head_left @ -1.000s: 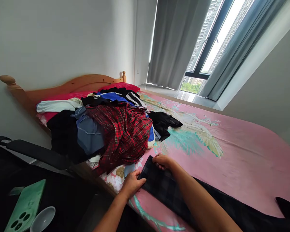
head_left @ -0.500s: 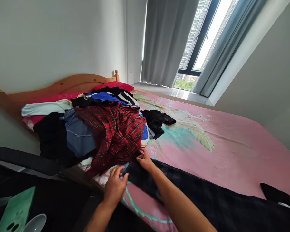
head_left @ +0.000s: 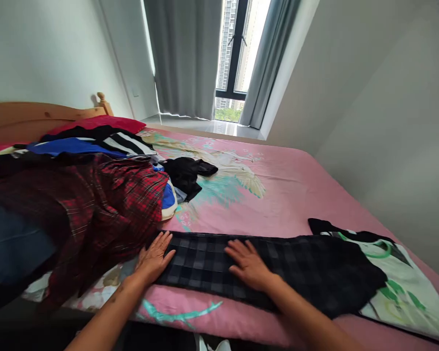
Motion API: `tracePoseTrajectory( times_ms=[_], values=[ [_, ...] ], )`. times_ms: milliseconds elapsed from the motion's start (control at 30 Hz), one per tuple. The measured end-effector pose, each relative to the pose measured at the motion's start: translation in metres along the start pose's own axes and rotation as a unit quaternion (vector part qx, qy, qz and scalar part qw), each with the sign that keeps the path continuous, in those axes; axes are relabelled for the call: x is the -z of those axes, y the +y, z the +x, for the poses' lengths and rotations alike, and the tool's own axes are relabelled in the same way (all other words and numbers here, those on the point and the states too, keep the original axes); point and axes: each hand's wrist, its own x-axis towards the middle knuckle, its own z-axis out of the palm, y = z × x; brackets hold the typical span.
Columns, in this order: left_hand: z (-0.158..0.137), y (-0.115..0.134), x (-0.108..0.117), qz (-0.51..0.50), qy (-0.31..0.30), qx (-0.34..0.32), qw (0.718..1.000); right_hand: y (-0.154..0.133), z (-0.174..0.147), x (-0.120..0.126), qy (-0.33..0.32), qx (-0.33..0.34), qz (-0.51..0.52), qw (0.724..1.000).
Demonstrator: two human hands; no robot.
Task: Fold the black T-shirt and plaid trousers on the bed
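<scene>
A pair of dark checked trousers (head_left: 205,263), folded into a long strip, lies along the near side of the bed. My left hand (head_left: 153,258) rests flat at the narrow left end of the trousers, fingers spread, right beside a red plaid shirt (head_left: 131,195). Farther right, my right hand (head_left: 249,265) is laid palm down on the middle of the strip with its fingers apart. The wider right end of the trousers overlaps a white shirt with green print (head_left: 406,282).
On the left a heap of clothes includes a blue and black garment (head_left: 76,146) and a denim piece (head_left: 14,243). A small black garment (head_left: 186,175) lies beside the heap on the pink bedsheet (head_left: 285,195). A wooden headboard (head_left: 32,117) stands at the far left.
My view has turned right, bringing the white shirt into sight. My right hand has moved from the left end to the trousers' middle; both hands now lie flat instead of bent at that end.
</scene>
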Motion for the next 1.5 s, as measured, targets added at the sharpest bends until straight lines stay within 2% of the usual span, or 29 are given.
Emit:
tracePoseTrajectory(
  times_ms=[100,167,233,267,367,433,500,633,667,733,800,867,933,1067,1167,1200,1267,1333,1400,1500],
  values=[
    [0.003,-0.009,-0.011,0.042,-0.004,0.007,0.999,0.098,-0.038,0.033,0.024,-0.184,-0.047,0.982],
    [0.004,-0.009,-0.013,0.051,-0.002,0.003,0.999,0.131,-0.052,0.051,0.038,-0.279,-0.073,0.957],
    [0.006,-0.008,-0.012,0.05,-0.001,0.003,0.999,0.128,-0.054,0.058,0.062,-0.333,-0.103,0.935],
    [0.007,-0.007,-0.011,0.049,-0.002,0.004,0.999,0.115,-0.052,0.056,0.073,-0.328,-0.113,0.935],
    [0.01,-0.009,-0.01,0.056,-0.01,0.003,0.998,0.065,-0.043,0.038,0.067,-0.219,-0.112,0.967],
    [0.012,-0.011,-0.01,0.064,-0.015,-0.003,0.998,0.055,-0.046,0.026,0.046,-0.141,-0.089,0.985],
    [0.014,-0.013,-0.011,0.07,-0.015,-0.008,0.997,0.074,-0.062,0.023,0.027,-0.176,-0.078,0.981],
    [0.015,-0.014,-0.012,0.076,-0.014,-0.013,0.997,0.152,-0.111,0.041,0.025,-0.352,-0.105,0.93],
    [0.016,-0.014,-0.012,0.074,-0.013,-0.014,0.997,0.164,-0.118,0.046,0.011,-0.378,-0.127,0.917],
    [0.016,-0.014,-0.013,0.069,-0.009,-0.011,0.997,0.169,-0.119,0.052,0.012,-0.416,-0.167,0.894],
    [0.016,-0.014,-0.014,0.064,-0.004,-0.01,0.998,0.156,-0.111,0.05,0.052,-0.403,-0.194,0.893],
    [0.016,-0.014,-0.014,0.061,-0.003,-0.014,0.998,0.139,-0.103,0.04,0.086,-0.344,-0.198,0.914],
    [0.016,-0.013,-0.013,0.062,-0.002,-0.014,0.998,0.133,-0.106,0.026,0.071,-0.32,-0.175,0.929],
    [0.01,-0.005,-0.004,0.06,-0.014,-0.006,0.998,0.152,-0.131,0.004,0.032,-0.394,-0.144,0.907],
    [0.005,0.002,0.001,0.062,-0.024,0.005,0.998,0.151,-0.126,0.002,0.025,-0.436,-0.148,0.887],
    [0.004,0.004,0.002,0.067,-0.026,0.011,0.997,0.14,-0.118,0.004,0.027,-0.444,-0.149,0.883],
    [0.002,0.005,0.003,0.076,-0.03,0.019,0.996,0.103,-0.093,0.009,0.046,-0.404,-0.151,0.901],
    [0.001,0.005,0.003,0.081,-0.032,0.021,0.996,0.053,-0.061,0.01,0.071,-0.266,-0.136,0.952],
    [0.0,0.004,0.003,0.077,-0.036,0.02,0.996,0.004,-0.028,0.003,0.064,-0.166,-0.074,0.981],
    [0.0,0.002,0.002,0.061,-0.043,0.022,0.997,-0.043,0.013,-0.018,0.056,-0.123,-0.018,0.991]
  ],
)
